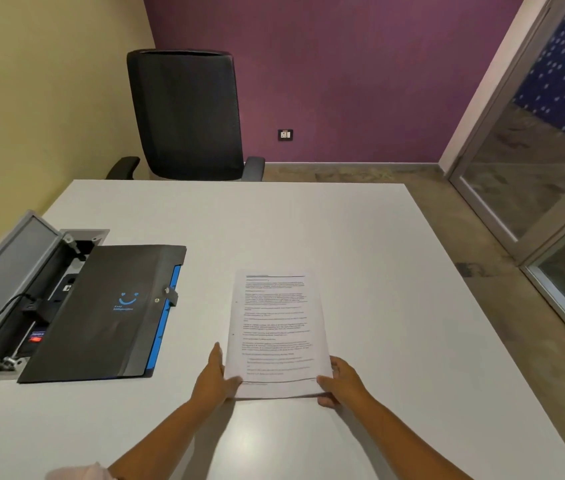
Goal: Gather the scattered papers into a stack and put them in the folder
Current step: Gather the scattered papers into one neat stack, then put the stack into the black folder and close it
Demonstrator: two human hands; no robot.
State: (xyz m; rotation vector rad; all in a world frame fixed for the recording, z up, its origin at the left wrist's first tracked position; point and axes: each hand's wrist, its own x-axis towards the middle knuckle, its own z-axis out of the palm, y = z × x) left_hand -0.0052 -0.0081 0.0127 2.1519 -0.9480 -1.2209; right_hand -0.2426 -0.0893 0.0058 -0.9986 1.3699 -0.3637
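Holding the stack of white printed paper sheets (276, 336) by its near corners, the left hand (213, 377) and right hand (340, 384) each pinch it, thumb on top and fingers curled beneath the edge. The stack lies on the smooth matte white table (360, 237), near its front, well apart from the black flat plastic folder with a blue spine and snap clasp (101, 313), which lies shut to the left. Thin, limp sheets could fan out or slide apart if lifted by one end only, since nothing binds them. The folder partly overhangs the open grey metal cable hatch (11, 271), so pressing there could tip it into the recess.
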